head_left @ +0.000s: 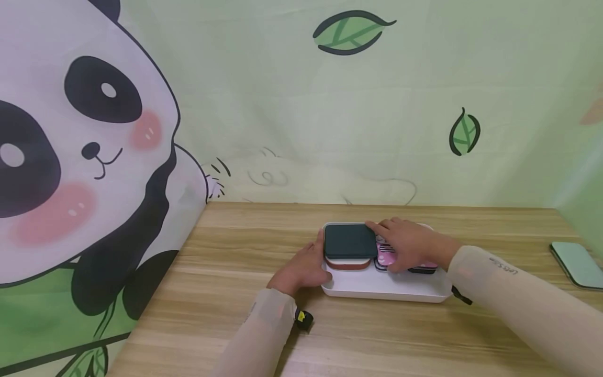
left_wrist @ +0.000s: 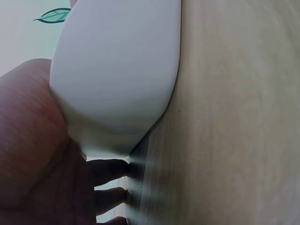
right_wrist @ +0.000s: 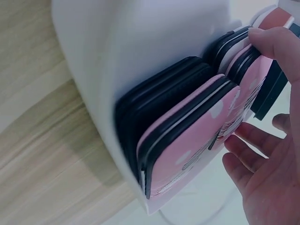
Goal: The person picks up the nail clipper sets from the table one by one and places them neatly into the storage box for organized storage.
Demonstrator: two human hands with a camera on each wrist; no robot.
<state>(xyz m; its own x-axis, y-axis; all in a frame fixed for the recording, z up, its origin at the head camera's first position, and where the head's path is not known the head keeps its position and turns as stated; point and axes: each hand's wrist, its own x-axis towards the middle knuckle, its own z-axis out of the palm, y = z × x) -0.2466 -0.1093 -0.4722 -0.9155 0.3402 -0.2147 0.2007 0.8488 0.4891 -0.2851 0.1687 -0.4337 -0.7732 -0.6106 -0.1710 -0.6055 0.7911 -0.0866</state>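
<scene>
A white tray [head_left: 386,285] holds several small wallets. At its left end, a dark green wallet [head_left: 350,241] lies over one with a reddish-brown and white edge [head_left: 348,264]. My left hand [head_left: 305,269] rests against the tray's left end, its thumb at the front corner and its straight fingers [left_wrist: 110,171] spread outside the wall. With thumb and fingers, my right hand [head_left: 409,243] holds a pink patterned zip wallet [right_wrist: 253,79] by opposite edges in the tray's middle. Another pink zip wallet [right_wrist: 192,140] lies to the right, on top of a black one [right_wrist: 159,86].
The tray stands on a wood-grain table [head_left: 245,241]. A flat mint-green object with rounded corners [head_left: 578,264] lies at the table's right. Behind rises a pale green backdrop [head_left: 292,104] with a panda and leaves printed on it.
</scene>
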